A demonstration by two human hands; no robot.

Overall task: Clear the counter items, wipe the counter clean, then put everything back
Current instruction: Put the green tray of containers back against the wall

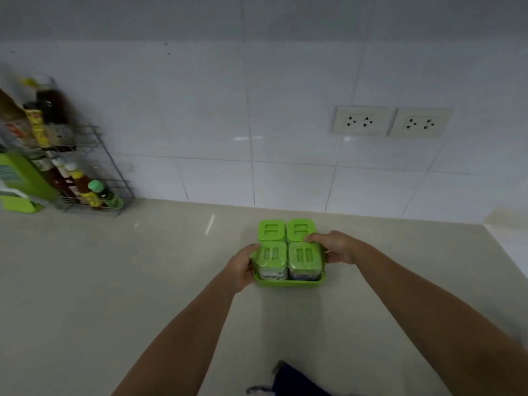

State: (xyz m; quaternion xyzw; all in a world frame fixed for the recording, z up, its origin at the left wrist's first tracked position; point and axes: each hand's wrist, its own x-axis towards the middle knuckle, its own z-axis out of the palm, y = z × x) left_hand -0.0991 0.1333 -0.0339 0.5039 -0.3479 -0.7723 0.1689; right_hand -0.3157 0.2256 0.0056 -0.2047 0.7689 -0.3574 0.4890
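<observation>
Dark blue cloth (294, 380) lies at the near edge of a pale beige stone counter (114, 281). Two bare forearms reach forward over the counter. The left hand (243, 267) grips the left side of a green tray (288, 282), and the right hand (337, 247) grips its right side, thumb lying on a lid. The tray carries four green-lidded jars (288, 247) packed two by two, in the middle of the counter near the wall. Farther left, against the wall, a wire rack (94, 172) holds sauce bottles, with a green container (20, 181) just beside it. White wall tiles (214, 110) rise behind, with two sockets (391, 121) to the right.
</observation>
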